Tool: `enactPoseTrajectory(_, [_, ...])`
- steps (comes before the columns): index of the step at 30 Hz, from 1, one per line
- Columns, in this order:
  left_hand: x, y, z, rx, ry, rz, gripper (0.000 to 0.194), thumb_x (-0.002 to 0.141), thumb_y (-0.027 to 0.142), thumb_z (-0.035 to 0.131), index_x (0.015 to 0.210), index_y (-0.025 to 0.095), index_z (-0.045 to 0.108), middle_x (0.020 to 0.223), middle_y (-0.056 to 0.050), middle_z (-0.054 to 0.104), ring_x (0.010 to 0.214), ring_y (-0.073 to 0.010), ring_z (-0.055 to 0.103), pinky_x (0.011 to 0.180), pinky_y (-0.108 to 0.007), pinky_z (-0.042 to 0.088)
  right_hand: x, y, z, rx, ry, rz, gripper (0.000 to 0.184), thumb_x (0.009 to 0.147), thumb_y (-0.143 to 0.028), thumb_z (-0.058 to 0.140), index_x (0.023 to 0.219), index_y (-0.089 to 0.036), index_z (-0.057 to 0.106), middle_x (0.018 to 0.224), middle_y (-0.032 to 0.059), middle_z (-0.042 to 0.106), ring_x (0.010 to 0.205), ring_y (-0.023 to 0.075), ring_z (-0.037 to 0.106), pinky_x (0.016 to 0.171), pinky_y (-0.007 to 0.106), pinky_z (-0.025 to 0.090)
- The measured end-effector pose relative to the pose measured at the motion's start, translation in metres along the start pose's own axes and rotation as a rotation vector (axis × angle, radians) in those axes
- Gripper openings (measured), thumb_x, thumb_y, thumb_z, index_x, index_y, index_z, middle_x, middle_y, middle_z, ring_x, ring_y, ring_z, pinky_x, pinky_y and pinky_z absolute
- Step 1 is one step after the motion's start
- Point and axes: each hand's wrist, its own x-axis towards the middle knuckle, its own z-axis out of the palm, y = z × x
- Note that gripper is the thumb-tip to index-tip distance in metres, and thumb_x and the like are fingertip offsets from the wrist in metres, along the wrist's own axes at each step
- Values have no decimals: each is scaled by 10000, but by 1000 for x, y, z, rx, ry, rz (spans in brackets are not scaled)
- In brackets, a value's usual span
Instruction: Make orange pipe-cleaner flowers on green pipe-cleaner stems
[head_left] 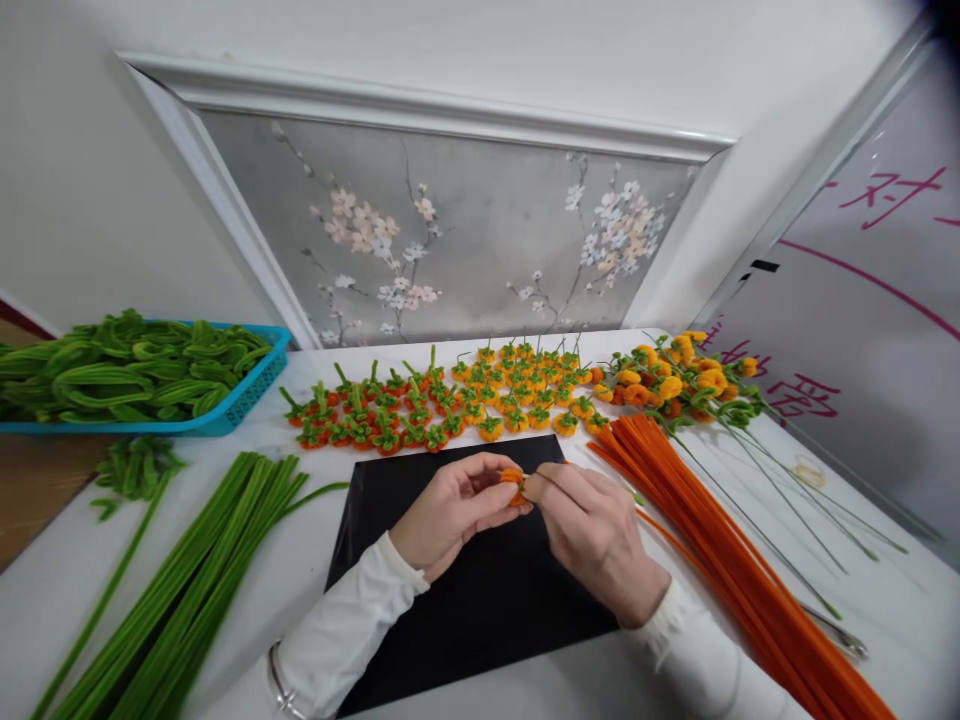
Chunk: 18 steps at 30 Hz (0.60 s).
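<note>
Over the black mat (457, 590), my left hand (457, 505) pinches a small orange pipe-cleaner flower (511, 476) between thumb and fingers. My right hand (592, 530) meets it from the other side, its fingertips closed at the flower's green centre. What those fingertips grip is too small to make out; a bit of green stem (636, 495) shows beyond the hand. Just past the mat stand rows of finished-looking flower heads, orange ones (386, 420) on the left and yellow ones (517, 390) on the right, with green tops.
Green pipe cleaners (187, 580) lie at left, below a blue basket (240, 405) of looped green pieces. Orange pipe cleaners (720, 560) lie at right, near metal pliers or scissors (844, 635). Stemmed flowers (675, 375) are heaped at the back right, against the whiteboard (862, 280).
</note>
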Motion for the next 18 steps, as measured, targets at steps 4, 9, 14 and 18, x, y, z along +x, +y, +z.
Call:
enactPoseTrajectory(4, [2, -5, 1, 281, 13, 243, 195, 778, 167, 662, 968, 146, 621, 911, -39, 666, 867, -147, 653, 828, -259, 534, -1, -1, 4, 131, 6, 142, 226, 902, -85, 440, 931, -175, 645, 908, 65, 666, 747, 149, 606, 660, 254, 459])
enactPoseTrajectory(9, [1, -10, 0, 731, 70, 575, 232, 815, 118, 585, 1038, 169, 620, 1021, -70, 658, 934, -171, 645, 827, -273, 542, 0, -2, 9, 361, 1, 326, 195, 909, -153, 461, 904, -192, 652, 857, 58, 649, 733, 151, 608, 664, 253, 470])
enactPoseTrajectory(14, [-2, -13, -2, 1101, 46, 921, 298, 844, 57, 523, 1084, 189, 640, 1127, -97, 628, 1025, -179, 611, 897, -294, 518, 2, -1, 9, 620, -82, 572, 165, 855, -203, 523, 815, -189, 682, 731, 28, 628, 670, 153, 571, 626, 257, 437])
enactPoseTrajectory(18, [-4, -15, 0, 1093, -61, 900, 370, 859, 45, 485, 1147, 225, 632, 1181, -91, 613, 1075, -193, 586, 937, -329, 500, 2, 2, 9, 975, -172, 809, 148, 799, -283, 597, 761, -168, 681, 677, -1, 616, 628, 133, 515, 601, 240, 392])
